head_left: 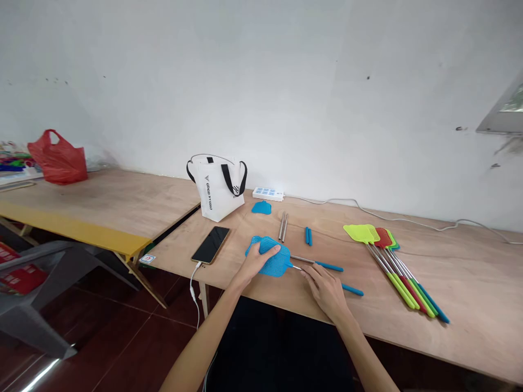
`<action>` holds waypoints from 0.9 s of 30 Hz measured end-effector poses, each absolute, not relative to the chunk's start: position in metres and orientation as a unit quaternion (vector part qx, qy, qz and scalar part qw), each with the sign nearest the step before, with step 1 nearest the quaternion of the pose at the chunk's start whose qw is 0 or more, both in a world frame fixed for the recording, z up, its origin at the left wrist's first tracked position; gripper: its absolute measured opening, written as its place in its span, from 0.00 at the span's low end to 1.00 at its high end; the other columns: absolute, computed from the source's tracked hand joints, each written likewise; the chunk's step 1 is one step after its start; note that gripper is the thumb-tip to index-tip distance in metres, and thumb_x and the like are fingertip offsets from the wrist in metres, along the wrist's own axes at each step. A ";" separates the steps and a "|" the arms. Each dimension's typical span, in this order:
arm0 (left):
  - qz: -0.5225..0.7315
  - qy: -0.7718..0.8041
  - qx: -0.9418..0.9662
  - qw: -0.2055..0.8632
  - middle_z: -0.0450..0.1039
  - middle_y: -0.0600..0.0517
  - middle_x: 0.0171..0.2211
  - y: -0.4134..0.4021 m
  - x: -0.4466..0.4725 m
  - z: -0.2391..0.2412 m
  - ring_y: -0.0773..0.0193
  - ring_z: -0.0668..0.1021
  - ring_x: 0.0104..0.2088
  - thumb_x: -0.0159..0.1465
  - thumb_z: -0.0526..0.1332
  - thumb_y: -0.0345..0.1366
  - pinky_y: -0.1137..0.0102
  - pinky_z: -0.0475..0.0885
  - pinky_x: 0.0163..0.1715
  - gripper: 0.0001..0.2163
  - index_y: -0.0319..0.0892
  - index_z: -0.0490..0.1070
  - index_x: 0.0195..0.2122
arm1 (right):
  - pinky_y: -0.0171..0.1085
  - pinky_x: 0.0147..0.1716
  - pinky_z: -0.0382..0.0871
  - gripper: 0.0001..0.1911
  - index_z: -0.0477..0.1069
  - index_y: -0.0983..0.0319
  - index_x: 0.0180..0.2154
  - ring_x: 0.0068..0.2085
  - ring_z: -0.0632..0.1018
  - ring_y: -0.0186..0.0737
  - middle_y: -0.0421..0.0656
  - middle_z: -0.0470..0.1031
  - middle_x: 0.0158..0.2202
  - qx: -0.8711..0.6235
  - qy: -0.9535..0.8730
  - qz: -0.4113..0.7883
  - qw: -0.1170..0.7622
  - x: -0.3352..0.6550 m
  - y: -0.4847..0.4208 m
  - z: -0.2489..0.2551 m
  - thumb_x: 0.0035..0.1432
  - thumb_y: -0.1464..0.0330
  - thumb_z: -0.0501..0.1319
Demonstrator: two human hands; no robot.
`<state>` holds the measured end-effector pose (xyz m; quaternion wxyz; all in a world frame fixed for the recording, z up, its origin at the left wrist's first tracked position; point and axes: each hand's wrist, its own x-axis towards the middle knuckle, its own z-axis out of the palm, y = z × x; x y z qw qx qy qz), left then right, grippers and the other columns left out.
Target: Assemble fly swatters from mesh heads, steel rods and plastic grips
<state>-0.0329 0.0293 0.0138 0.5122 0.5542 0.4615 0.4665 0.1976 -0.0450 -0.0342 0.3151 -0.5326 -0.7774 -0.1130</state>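
- Forearms nearest, reaching in over the front edge of the wooden table; anything slipping toward the person could drop off that edge.
- Right hand: fingers closed in a pinch on a thin metal rod, just by the neck of the blue mesh head. Twisting or pushing off-line could bend the neck or make the grip slide.
- Blue handle sticks out past the right hand; probably the same rod's, but the hand covers the join. Tugging there could work it loose if the fit is slack.
- Left hand: thumb pressed on top of the blue mesh head, near the table's front edge; fingers mostly hidden. Pressing hard could crease the mesh.
- Second blue swatter lies just behind; its closeness could mean a snag or mix-up.
- Phone on the left, charging cable hanging off the edge; a caught elbow could drag it down.
- Loose blue handles and metal tubes farther back look round; a knock could roll them.
- Fanned swatters off right, overlapping; a sweeping arm could scatter them.
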 end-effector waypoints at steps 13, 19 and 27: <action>0.486 0.450 0.569 0.487 0.72 0.54 0.25 0.024 -0.020 0.003 0.62 0.76 0.30 0.55 0.71 0.52 0.68 0.74 0.35 0.20 0.43 0.67 0.24 | 0.34 0.30 0.59 0.21 0.76 0.59 0.37 0.35 0.78 0.38 0.44 0.79 0.36 -0.524 -0.785 -0.126 0.305 0.200 -0.046 -0.037 0.73 0.69 0.45; 0.459 0.447 0.588 0.494 0.75 0.52 0.27 0.035 -0.038 0.011 0.60 0.78 0.32 0.54 0.71 0.54 0.67 0.74 0.36 0.20 0.42 0.69 0.26 | 0.34 0.34 0.64 0.20 0.75 0.58 0.39 0.38 0.78 0.39 0.43 0.78 0.33 -0.517 -0.789 -0.124 0.306 0.193 -0.044 -0.034 0.75 0.64 0.47; 0.465 0.509 0.587 0.424 0.78 0.47 0.37 0.063 -0.082 -0.001 0.53 0.80 0.40 0.55 0.70 0.55 0.64 0.74 0.39 0.21 0.41 0.72 0.34 | 0.43 0.47 0.66 0.15 0.72 0.56 0.51 0.47 0.78 0.45 0.45 0.80 0.46 -0.569 -0.756 -0.091 0.310 0.199 -0.041 -0.036 0.73 0.62 0.50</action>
